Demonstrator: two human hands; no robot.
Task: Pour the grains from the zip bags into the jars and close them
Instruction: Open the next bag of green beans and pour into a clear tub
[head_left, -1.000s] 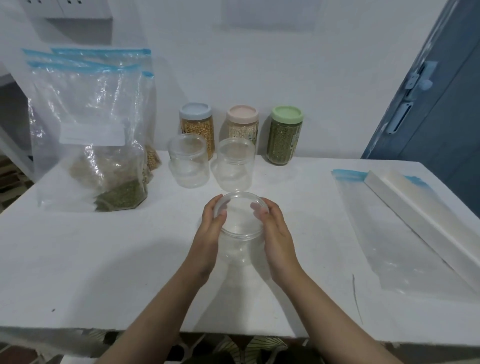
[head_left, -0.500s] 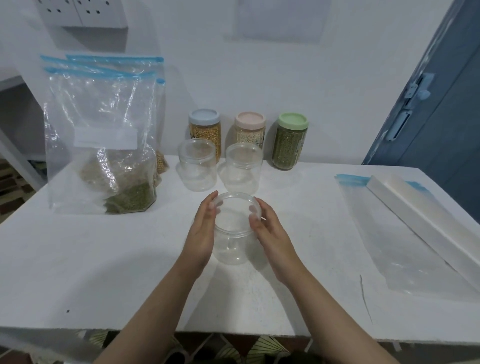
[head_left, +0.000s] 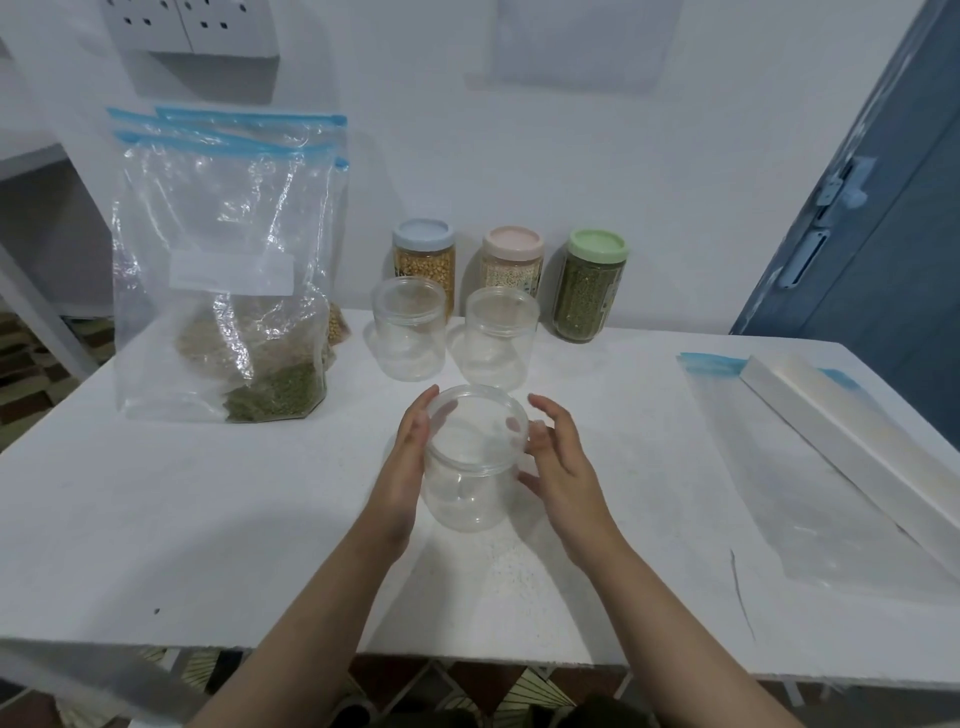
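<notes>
1. White table (head_left: 208, 519), plain wall behind; a clear jar (head_left: 470, 460) with its lid on stands near the front edge, centre
2. Left hand (head_left: 408, 460) lies flat against the jar's left side, fingers straight up to the lid rim; right hand (head_left: 558, 460) is just beside the right side, fingers loosely spread, thumb close to the lid, contact unclear
3. Step, as I read it: getting this jar open before any pouring. Next move needs a grip on the lid plus a steadying hold on the body, then twist or pull off
4. Behind it, two more empty jars (head_left: 452, 332), lids on
5. Far left, zip bags (head_left: 223, 270) with grains lean at the wall, zips closed
6. Back row: three filled jars (head_left: 511, 273), coloured lids
7. Right: flat empty bag (head_left: 810, 483) under a white box (head_left: 852, 457)
</notes>
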